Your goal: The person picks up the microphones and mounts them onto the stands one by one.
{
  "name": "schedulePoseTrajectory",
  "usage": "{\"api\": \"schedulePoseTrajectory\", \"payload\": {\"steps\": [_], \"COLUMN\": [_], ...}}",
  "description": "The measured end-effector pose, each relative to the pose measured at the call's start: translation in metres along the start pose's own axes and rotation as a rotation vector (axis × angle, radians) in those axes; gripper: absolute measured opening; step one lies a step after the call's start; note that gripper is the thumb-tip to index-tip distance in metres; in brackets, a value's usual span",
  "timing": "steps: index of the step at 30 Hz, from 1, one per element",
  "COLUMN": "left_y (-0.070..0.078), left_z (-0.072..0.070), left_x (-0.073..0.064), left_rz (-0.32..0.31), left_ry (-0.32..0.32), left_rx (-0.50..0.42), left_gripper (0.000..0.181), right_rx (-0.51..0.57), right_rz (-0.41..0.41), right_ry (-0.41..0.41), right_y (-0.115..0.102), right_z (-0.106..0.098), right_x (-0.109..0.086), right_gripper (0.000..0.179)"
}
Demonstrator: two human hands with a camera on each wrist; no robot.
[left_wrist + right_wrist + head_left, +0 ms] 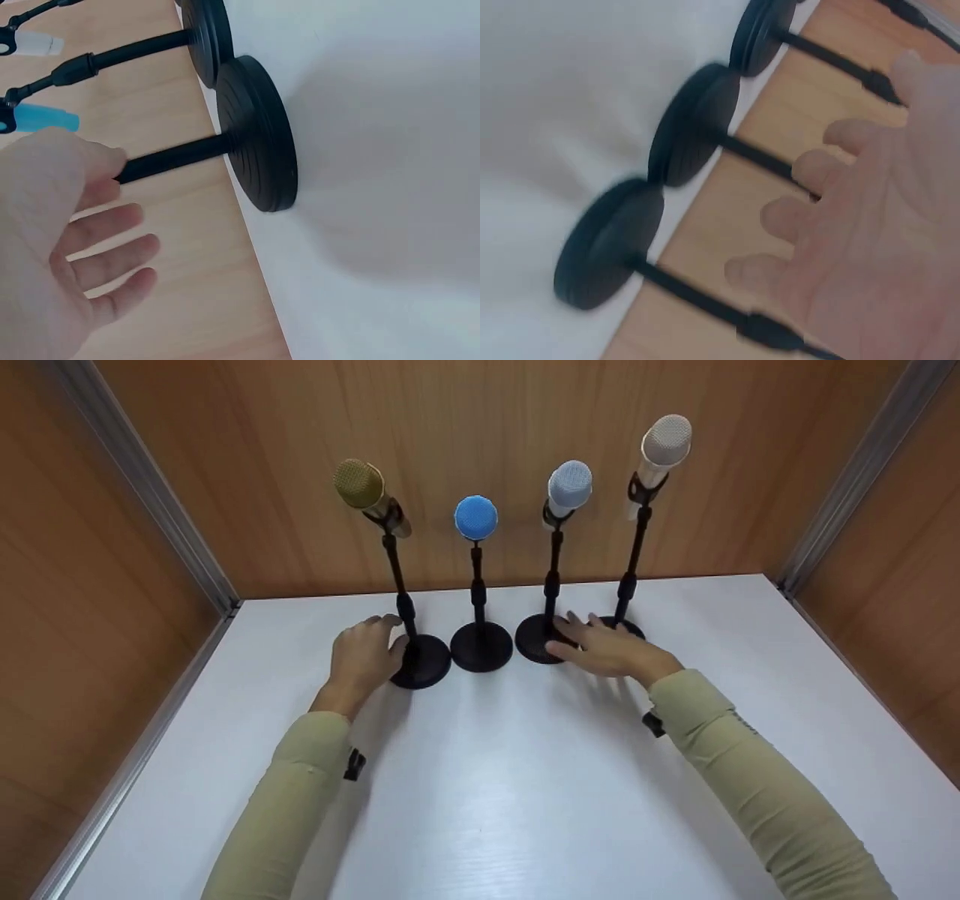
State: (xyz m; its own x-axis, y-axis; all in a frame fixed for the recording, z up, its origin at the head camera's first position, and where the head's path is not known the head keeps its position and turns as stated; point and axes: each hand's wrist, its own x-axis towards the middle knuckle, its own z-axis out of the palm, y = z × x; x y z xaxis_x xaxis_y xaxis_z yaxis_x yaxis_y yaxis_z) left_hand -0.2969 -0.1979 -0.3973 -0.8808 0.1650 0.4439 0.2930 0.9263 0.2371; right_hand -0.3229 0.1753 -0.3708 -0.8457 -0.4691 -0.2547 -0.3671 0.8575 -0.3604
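Observation:
Four black stands hold microphones in a row: a gold microphone (359,484), a blue microphone (475,518), a pale blue microphone (570,485) and a whitish microphone (667,441). My left hand (361,657) pinches the pole of the gold microphone's stand (176,159) between thumb and forefinger, above its round base (259,135). The other fingers of that hand hang loosely bent. On the right, my right hand (609,649) reaches over the bases of the two right stands, fingers spread and holding nothing. From the head view, it partly covers the rightmost base (634,628).
The stands rise from a white tabletop (472,795), close to a wood-grain back panel (480,427). Side panels with grey metal corner strips (161,495) bound the table left and right. The neighbouring bases stand very close together.

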Motion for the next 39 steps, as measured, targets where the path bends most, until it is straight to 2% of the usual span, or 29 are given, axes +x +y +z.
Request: {"api": "schedulePoseTrajectory", "payload": {"steps": [1,3,5,7,11,13,16,22,26,32,39], "left_y": [-0.003,-0.008,-0.012,-0.012,-0.011,-0.010,-0.009,-0.010,-0.009,-0.010,-0.011], "left_z": [-0.002,-0.005,-0.009,-0.014,-0.023,-0.024,-0.022,-0.016,-0.015,-0.017,-0.013], "left_x": [-0.002,-0.006,-0.012,-0.018,-0.027,-0.029,-0.032,-0.041,-0.045,-0.044,-0.044], "left_rz": [0.027,0.071,0.093,0.067,-0.043,-0.084,-0.106,-0.126,-0.120,-0.109,-0.110], "left_ry": [0.047,0.098,0.076,-0.035,-0.357,-0.465,-0.535,-0.655,-0.696,-0.691,-0.698], "left_rx": [-0.006,-0.016,-0.016,-0.004,0.056,0.071,0.066,0.063,0.045,0.042,0.040], "left_gripper": [0.028,0.028,0.033,0.044,0.069,0.074,0.075,0.080,0.083,0.080,0.079], "right_rx": [-0.013,-0.024,-0.031,-0.039,-0.100,-0.131,-0.139,-0.068,-0.068,-0.062,-0.061], "right_rz": [0.015,0.045,0.078,0.122,0.216,0.246,0.261,0.261,0.254,0.200,0.200], "right_ry": [0.013,0.033,0.048,0.074,0.169,0.205,0.187,0.067,0.047,0.063,0.059], "right_y": [0.007,0.019,0.031,0.041,0.057,0.064,0.073,0.081,0.083,0.083,0.083], "right_z": [-0.005,-0.013,-0.019,-0.023,-0.025,-0.025,-0.024,-0.016,-0.014,-0.015,-0.015], "right_x": [-0.005,-0.015,-0.025,-0.035,-0.047,-0.048,-0.048,-0.048,-0.050,-0.052,-0.051], "right_gripper": [0.083,0.085,0.087,0.090,0.095,0.095,0.093,0.090,0.087,0.084,0.088]}}
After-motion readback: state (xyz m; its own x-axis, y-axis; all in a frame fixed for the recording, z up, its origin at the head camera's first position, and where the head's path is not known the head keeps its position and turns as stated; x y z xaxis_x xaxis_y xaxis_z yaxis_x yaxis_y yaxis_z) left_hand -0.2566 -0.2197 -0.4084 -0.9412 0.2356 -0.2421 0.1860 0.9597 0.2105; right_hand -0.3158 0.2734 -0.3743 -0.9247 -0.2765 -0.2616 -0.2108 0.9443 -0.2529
